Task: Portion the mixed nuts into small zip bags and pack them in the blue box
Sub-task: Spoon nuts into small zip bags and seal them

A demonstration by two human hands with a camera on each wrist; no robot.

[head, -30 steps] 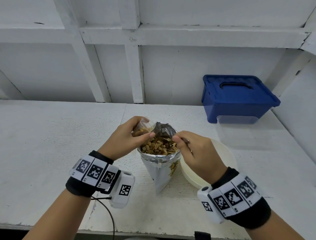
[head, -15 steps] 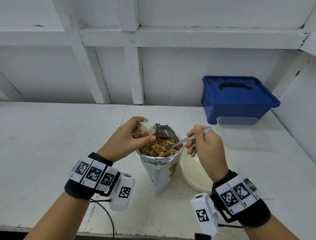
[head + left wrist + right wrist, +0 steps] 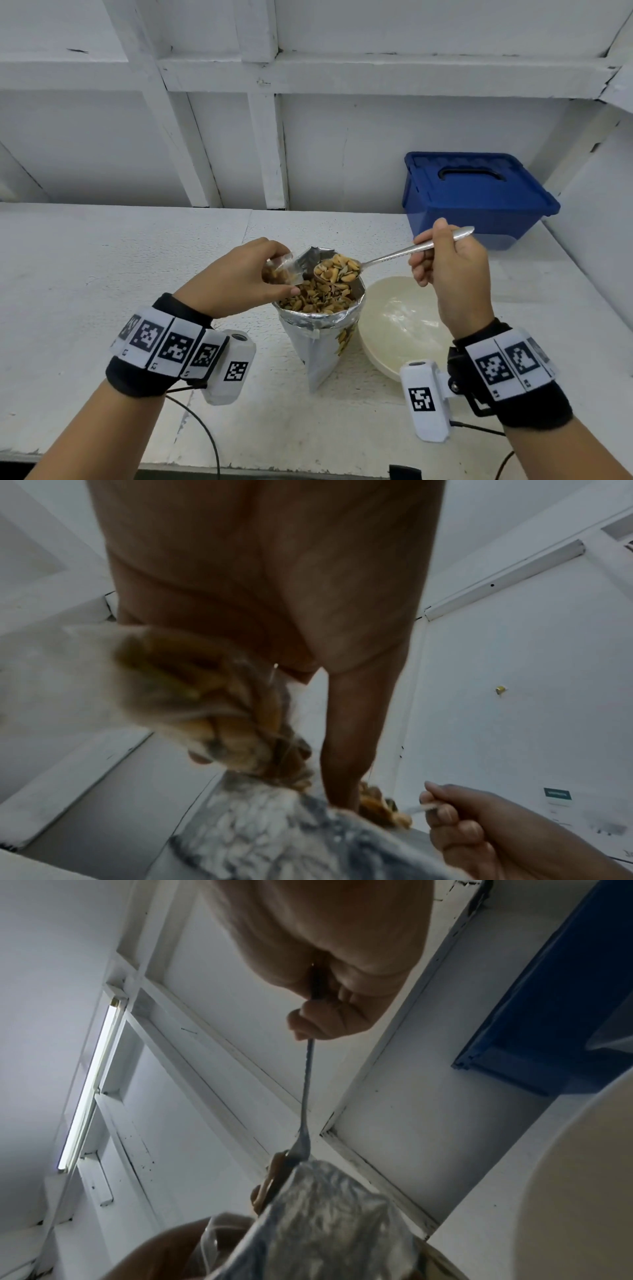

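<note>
From my left wrist camera, my left hand [image 3: 267,582] fills the top of the frame, its fingers closed around a small clear bag [image 3: 192,696] with nuts in it; the bag is blurred, so I can't quite tell how full it is. Below it sits the crinkled silver rim of the foil bag [image 3: 274,831]. At lower right my right hand [image 3: 496,831] grips a spoon [image 3: 416,808] heaped with nuts.
</note>
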